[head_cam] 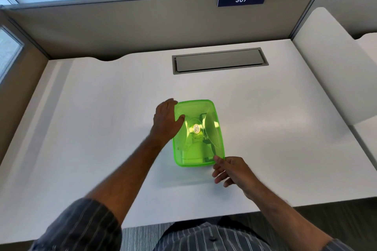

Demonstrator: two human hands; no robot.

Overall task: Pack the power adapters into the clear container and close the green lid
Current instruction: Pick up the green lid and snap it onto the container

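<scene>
A translucent green lid (pixel 212 120) lies on top of the clear container in the middle of the white desk (pixel 102 108); the container's walls are hidden under it. White power adapters (pixel 193 153) show faintly through the lid. My left hand (pixel 166 122) grips the lid's left edge, thumb on top and fingers over the far left corner. My right hand (pixel 230 171) touches the lid's near right corner with its fingertips, the other fingers spread apart.
A grey cable hatch (pixel 220 61) is set into the desk behind the container. Grey partition walls (pixel 142 24) enclose the desk at the back and left; a white divider (pixel 326 63) stands on the right. The desk's front edge is near my body.
</scene>
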